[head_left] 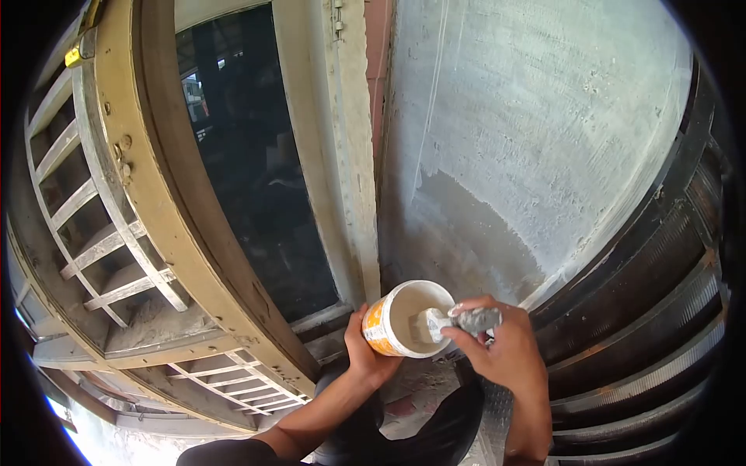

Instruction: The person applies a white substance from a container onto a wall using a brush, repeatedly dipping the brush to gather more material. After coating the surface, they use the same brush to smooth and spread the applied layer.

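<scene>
My left hand is wrapped round the side and base of a small white plastic bucket with an orange label, holding it tilted toward me. A pale, creamy coating shows inside it. My right hand grips the grey, paint-crusted handle of a paintbrush. Its whitish head points left into the bucket's mouth, and the tip is hard to make out against the pale inside. In front of me stands a wall with whitish coating above and a bare grey patch low on the left.
A wooden frame with a dark glass pane stands left of the wall. Farther left is a wooden lattice. Dark corrugated metal slats curve along the right side. My knees are below the bucket, with rubble on the ground between them.
</scene>
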### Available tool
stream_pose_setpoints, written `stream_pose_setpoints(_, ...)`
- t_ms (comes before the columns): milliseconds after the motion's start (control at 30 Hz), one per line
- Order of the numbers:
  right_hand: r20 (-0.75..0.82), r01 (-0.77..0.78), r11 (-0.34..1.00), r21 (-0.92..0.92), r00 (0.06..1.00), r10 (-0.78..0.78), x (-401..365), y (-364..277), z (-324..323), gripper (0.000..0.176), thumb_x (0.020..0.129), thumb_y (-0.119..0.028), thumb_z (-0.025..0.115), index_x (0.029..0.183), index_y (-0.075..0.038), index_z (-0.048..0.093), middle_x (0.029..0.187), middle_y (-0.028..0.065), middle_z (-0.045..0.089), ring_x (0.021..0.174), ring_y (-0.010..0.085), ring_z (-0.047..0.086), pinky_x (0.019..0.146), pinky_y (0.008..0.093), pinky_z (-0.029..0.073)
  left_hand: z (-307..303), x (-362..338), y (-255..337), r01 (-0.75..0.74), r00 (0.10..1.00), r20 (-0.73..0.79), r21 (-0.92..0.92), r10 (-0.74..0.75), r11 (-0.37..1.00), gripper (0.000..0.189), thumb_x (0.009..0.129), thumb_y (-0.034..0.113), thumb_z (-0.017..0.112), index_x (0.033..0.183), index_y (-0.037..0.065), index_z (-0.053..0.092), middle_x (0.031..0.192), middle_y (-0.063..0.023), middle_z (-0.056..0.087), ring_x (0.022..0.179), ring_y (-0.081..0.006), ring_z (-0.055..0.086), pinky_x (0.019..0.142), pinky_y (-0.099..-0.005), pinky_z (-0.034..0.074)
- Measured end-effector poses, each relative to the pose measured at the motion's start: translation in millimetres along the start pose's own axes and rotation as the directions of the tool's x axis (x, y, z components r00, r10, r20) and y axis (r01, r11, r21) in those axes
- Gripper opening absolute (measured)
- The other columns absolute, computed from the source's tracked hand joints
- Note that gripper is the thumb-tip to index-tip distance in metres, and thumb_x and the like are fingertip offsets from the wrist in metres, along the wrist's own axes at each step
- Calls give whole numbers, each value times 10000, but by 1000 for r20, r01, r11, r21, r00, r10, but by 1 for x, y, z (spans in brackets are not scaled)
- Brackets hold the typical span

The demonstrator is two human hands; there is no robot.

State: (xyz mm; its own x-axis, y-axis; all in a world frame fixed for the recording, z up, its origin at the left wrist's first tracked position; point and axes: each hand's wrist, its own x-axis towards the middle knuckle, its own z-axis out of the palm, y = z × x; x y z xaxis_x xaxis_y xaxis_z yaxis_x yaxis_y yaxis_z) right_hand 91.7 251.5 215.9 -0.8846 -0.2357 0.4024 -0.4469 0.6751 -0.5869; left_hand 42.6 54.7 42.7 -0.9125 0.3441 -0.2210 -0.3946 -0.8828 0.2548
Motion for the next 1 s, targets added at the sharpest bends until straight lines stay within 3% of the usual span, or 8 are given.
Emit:
stream_pose_setpoints(200, -364, 103, 971, 215, 931, -18, -40, 28, 30, 395, 806, -72, 994, 1088, -23, 723, 911, 146, 789, 793, 270, 793, 736, 355, 621, 0, 1, -7, 81, 996, -40, 6, -81, 997, 621, 1114, 536, 464, 1479, 75, 665, 1424, -122, 745, 1316, -316, 698, 1180, -511, 497)
stream_pose_setpoints(233, -314, 30, 966, 258, 948, 54, -49, 33, 32, 407, 844, -153, 986, 1100, 2, 710, 1024, 93, 728, 913, 185, 684, 835, 313, 545, -8, 3, -8, 99, 995, 1, 36, -99, 994, 619, 1114, 523, 478, 1493, 67, 656, 1418, -127, 747, 1316, -322, 699, 1186, -505, 493)
stream_pose_setpoints(333, -399, 34, 960, 279, 913, 84, -53, 39, 45, 435, 837, -186, 994, 1100, -3, 699, 1001, 93, 733, 881, 185, 688, 811, 318, 550, -1, 3, -8, 124, 991, -43, 23, -123, 992, 617, 1115, 517, 482, 1486, 56, 656, 1404, -135, 752, 1310, -327, 701, 1188, -497, 493)
stream_pose_setpoints(567, -287, -23, 949, 314, 951, 118, -39, 43, 42, 437, 833, -207, 995, 1080, -11, 693, 970, 102, 737, 859, 200, 706, 783, 346, 561, -8, 5, -11, 111, 990, -97, 71, -104, 991, 616, 1114, 531, 488, 1457, 55, 678, 1403, -137, 752, 1315, -326, 697, 1201, -497, 482)
stream_pose_setpoints(633, -200, 44, 970, 237, 980, 5, -35, 43, 38, 432, 827, -204, 993, 1079, -15, 696, 966, 111, 746, 842, 203, 713, 771, 344, 562, -6, 4, -11, 109, 987, -124, 80, -99, 991, 621, 1112, 538, 491, 1459, 58, 677, 1401, -135, 754, 1315, -326, 697, 1202, -497, 480)
stream_pose_setpoints(767, -371, 44, 950, 310, 925, 78, -39, 51, 50, 416, 824, -198, 988, 1068, -23, 699, 953, 116, 755, 818, 204, 720, 754, 343, 562, 8, 3, -14, 121, 974, -207, 122, -94, 985, 655, 1099, 584, 472, 1425, 60, 691, 1402, -147, 737, 1295, -354, 684, 1161, -517, 511)
stream_pose_setpoints(867, -204, 68, 963, 262, 979, -14, -28, 54, 38, 404, 841, -206, 980, 1067, -24, 698, 956, 110, 759, 812, 200, 719, 749, 333, 560, -4, 8, -13, 133, 980, -158, 73, -120, 988, 650, 1097, 580, 483, 1422, 58, 694, 1396, -145, 740, 1299, -347, 683, 1174, -514, 498)
stream_pose_setpoints(1000, -192, 111, 963, 246, 979, -64, -20, 54, 43, 402, 822, -127, 991, 1095, -29, 713, 900, 142, 778, 791, 288, 792, 726, 371, 618, 0, 8, -11, 131, 984, -130, 56, -123, 990, 654, 1093, 580, 483, 1420, 55, 693, 1421, -142, 738, 1320, -345, 679, 1190, -500, 487)
